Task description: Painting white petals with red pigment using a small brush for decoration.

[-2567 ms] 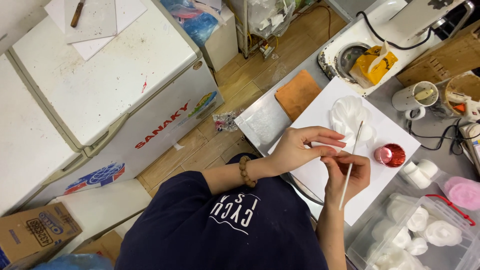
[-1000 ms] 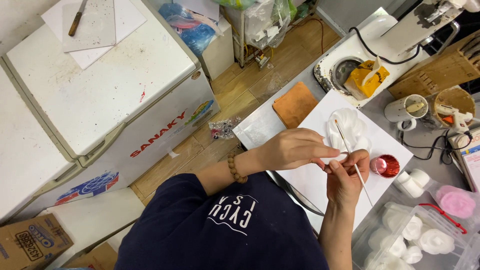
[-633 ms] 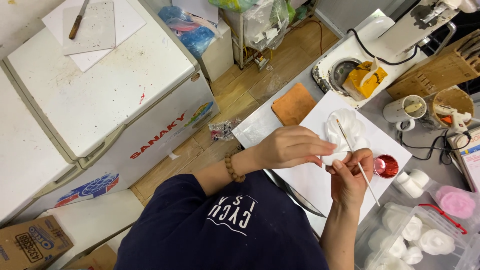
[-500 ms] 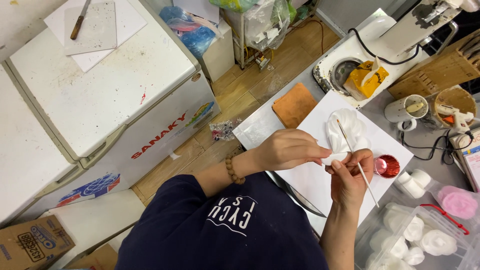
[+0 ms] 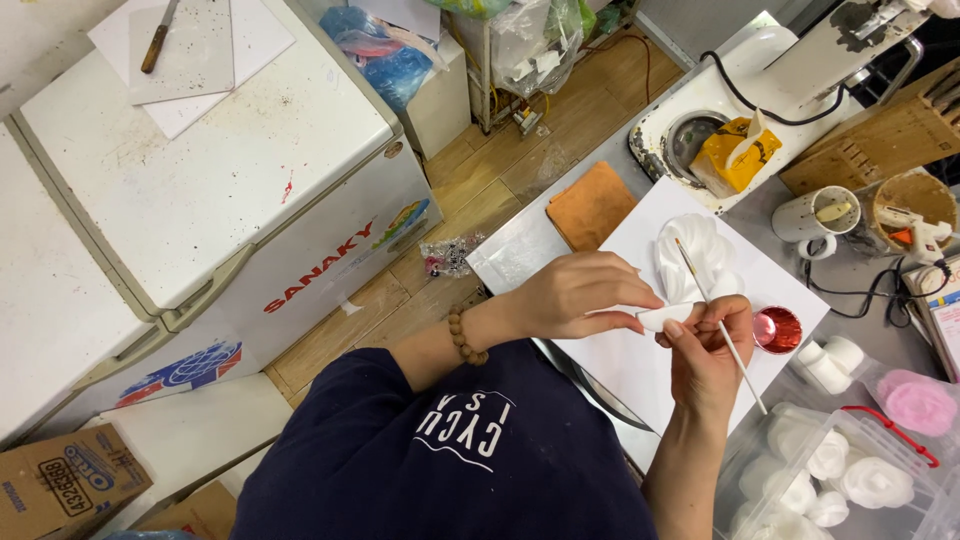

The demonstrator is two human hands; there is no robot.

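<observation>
Fingers [image 5: 625,292] of the left hand [image 5: 575,295] are pinching a small white piece [image 5: 665,316] above the white sheet [image 5: 640,365], while the right hand [image 5: 705,350] is closing around a thin white brush [image 5: 722,325], its tip pointing at a white ruffled flower [image 5: 700,255]. A big white chest freezer [image 5: 200,190] is standing to the left. A clear plastic box [image 5: 850,480] is holding more white flowers, well apart from the orange cloth [image 5: 590,205]. A small red dish [image 5: 778,330] is sitting just beside the right hand.
</observation>
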